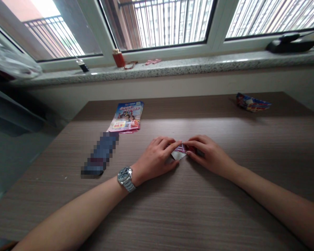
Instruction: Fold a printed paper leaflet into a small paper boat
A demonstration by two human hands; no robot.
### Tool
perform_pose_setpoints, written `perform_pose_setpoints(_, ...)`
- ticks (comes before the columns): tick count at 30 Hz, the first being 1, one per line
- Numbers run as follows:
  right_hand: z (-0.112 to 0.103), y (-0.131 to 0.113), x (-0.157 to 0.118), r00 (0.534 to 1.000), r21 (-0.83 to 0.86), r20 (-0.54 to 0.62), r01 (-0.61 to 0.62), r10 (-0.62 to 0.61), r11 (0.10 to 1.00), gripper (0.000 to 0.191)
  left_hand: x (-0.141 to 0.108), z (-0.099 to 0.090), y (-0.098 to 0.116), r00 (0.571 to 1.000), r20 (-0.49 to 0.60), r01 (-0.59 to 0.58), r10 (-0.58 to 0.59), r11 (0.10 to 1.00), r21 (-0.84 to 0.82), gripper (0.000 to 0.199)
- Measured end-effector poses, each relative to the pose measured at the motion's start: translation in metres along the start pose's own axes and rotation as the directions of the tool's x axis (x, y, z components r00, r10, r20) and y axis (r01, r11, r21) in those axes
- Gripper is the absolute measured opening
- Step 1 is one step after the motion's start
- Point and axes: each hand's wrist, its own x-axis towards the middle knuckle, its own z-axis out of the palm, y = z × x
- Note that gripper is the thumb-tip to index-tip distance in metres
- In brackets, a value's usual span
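Note:
A small folded paper (179,154), printed pink and dark on one part and pale at its pointed near end, lies on the wooden table (172,216). My left hand (159,157), with a metal watch (126,178) on its wrist, has its fingers and thumb closed on the paper's left side. From the other side, my right hand (209,153) grips the right side between thumb and fingers. Both index fingertips nearly meet at the paper's top. The fingers cover much of the paper.
A stack of printed flyers (128,116) lies at the back left, with a blurred-out dark flat object (101,155) before it. A folded paper piece (252,103) stands at the back right. On the granite sill (193,64) sit a red container (118,58) and a small dark bottle (82,65).

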Motion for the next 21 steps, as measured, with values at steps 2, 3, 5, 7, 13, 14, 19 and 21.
perform_pose_setpoints(2,-0.0002,-0.0004,0.0002,1.0,0.01,-0.001,-0.016,0.016,1.0,0.024,-0.0002,-0.0006,0.0005,1.0,0.003,-0.007,0.007,1.0,0.003,0.059)
perform_pose_setpoints(3,-0.0002,-0.0004,0.0003,1.0,0.015,0.0,-0.024,0.024,1.0,0.024,-0.0004,-0.001,0.0008,1.0,0.007,-0.012,0.012,1.0,0.003,0.059)
perform_pose_setpoints(5,-0.0001,0.0002,0.0004,0.999,0.026,0.003,-0.033,0.033,0.999,0.024,-0.0007,-0.0018,0.0014,1.0,0.019,-0.023,0.023,1.0,-0.001,0.059)
perform_pose_setpoints(7,0.0001,0.0011,0.0003,0.999,0.052,0.006,-0.039,0.039,0.998,0.023,-0.0012,-0.002,0.0017,0.999,0.023,-0.03,0.03,1.0,-0.003,0.058)
perform_pose_setpoints(13,-0.0036,-0.0008,0.0008,0.997,0.158,0.029,-0.071,0.068,0.985,0.019,-0.0023,0.0009,0.0008,1.0,0.022,-0.016,0.016,1.0,0.006,0.061)
perform_pose_setpoints(14,-0.0045,-0.0017,0.001,0.997,0.17,0.035,-0.08,0.075,0.982,0.018,-0.0025,0.0015,0.0007,1.0,0.02,-0.014,0.014,1.0,0.005,0.062)
perform_pose_setpoints(19,-0.0075,-0.0045,0.0012,0.992,0.23,0.06,-0.125,0.114,0.965,0.017,-0.0034,0.0037,-0.0001,1.0,0.023,0.006,-0.006,1.0,-0.004,0.068)
perform_pose_setpoints(21,-0.0084,-0.0043,0.0005,0.986,0.277,0.077,-0.164,0.149,0.947,0.02,-0.0036,0.0038,-0.0005,1.0,0.021,0.004,-0.004,1.0,-0.012,0.067)
